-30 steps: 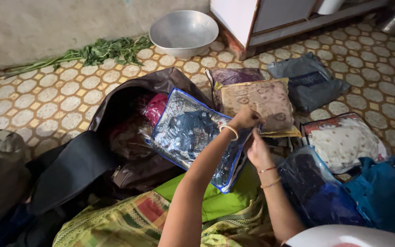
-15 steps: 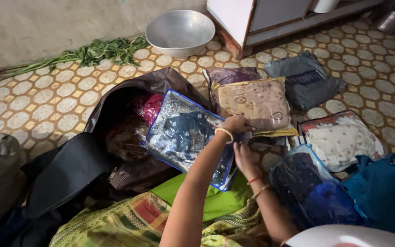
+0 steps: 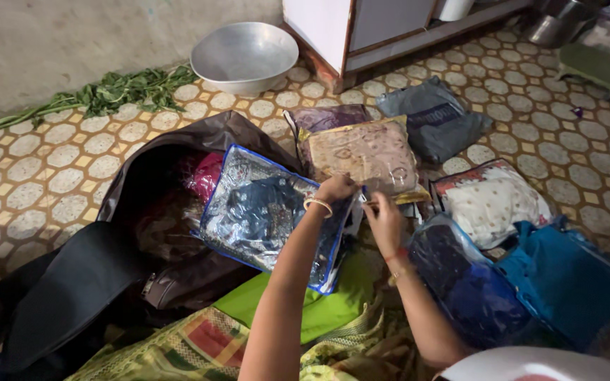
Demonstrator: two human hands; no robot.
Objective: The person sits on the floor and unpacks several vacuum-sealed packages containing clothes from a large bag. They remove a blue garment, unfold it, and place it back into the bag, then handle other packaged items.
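Observation:
My left hand [image 3: 337, 189] grips the top right corner of a clear plastic pouch with blue edging [image 3: 262, 215] that holds dark blue cloth. The pouch is tilted over an open dark brown bag [image 3: 178, 152] with pink and dark cloth inside. Just right of that corner, my right hand [image 3: 384, 217] pinches the pouch's edge with fingers closed. A beige patterned packet [image 3: 372, 152] lies on the floor right behind both hands.
Around me lie a white floral packet [image 3: 492, 201], a dark blue pouch [image 3: 460, 279], a teal pouch [image 3: 566, 279], a grey packet [image 3: 435, 116] and green cloth [image 3: 333, 307]. A metal bowl [image 3: 245, 53], green stalks [image 3: 107, 92] and a cabinet [image 3: 361, 28] stand farther back.
My right hand has shifted up and slightly right beside the pouch's corner. My left hand keeps its hold, and the pouch has barely moved.

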